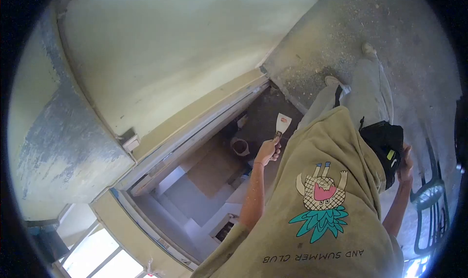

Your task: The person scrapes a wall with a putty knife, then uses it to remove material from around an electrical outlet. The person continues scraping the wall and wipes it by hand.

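Observation:
A putty knife [283, 123] with a wide, pale metal blade is gripped by its handle in my left hand [268, 152]. Its blade points away from me, over the dark floor inside a framed opening. My right hand [404, 167] is at my right side, its fingers curled against the outer edge of a black mesh pouch [382, 148] with a yellow-green tag. The pouch hangs at the hip of my olive shirt [336, 146] and partly hides those fingers.
A pale wall [170, 49] with a wooden frame [195, 127] borders the opening on the left. Inside lie a round container [240, 147] and a brown board [213, 168]. Dusty floor [312, 44] surrounds my feet. A dark green chair [429, 195] stands at the right.

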The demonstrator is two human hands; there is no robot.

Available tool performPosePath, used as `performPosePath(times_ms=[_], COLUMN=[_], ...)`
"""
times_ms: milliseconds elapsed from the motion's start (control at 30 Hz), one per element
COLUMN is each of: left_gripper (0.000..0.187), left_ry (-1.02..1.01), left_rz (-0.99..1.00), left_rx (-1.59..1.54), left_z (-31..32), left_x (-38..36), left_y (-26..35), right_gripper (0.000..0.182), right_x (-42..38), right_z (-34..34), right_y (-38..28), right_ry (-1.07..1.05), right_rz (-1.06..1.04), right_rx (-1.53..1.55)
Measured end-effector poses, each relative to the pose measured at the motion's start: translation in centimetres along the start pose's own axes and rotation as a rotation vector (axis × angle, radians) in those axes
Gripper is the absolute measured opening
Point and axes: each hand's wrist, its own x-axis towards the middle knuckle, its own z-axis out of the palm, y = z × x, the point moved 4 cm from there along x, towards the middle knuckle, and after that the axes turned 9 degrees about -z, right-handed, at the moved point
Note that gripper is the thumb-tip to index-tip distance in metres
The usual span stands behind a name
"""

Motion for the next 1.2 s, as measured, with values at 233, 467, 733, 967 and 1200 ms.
performPosePath(times_ms=[233,467,733,967,1200], left_gripper=[0.044,0.049,0.046,0.038,0.035], left_ry=[-0.019,-0.052,-0.045,-0.156,-0.232], left_rz=[0.008,0.067,0.419,1.043,1.631], left_rx=[-0.020,-0.033,-0.262,-0.685,-0.870], left_z=[0.7,1.4,2.9,2.0,-1.2], left_x=[-0.5,0.7,-5.3,-24.3,-40.1], left_y=[-0.2,-1.1,3.1,9.7,14.2], right_gripper=[0.063,0.058,0.060,0.035,0.027], right_x=[0.6,1.6,4.8,11.7,-1.7], right_z=[-1.2,-1.3,4.1,26.2,54.1], right_y=[0.6,-1.1,-11.3,-29.8,-35.7], right_ry=[-0.048,0.089,-0.081,-0.061,-0.683], right_rz=[0.022,-0.029,0.473,-0.679,-1.922], right_rx=[0.034,-0.179,-0.816,-1.231,-0.841])
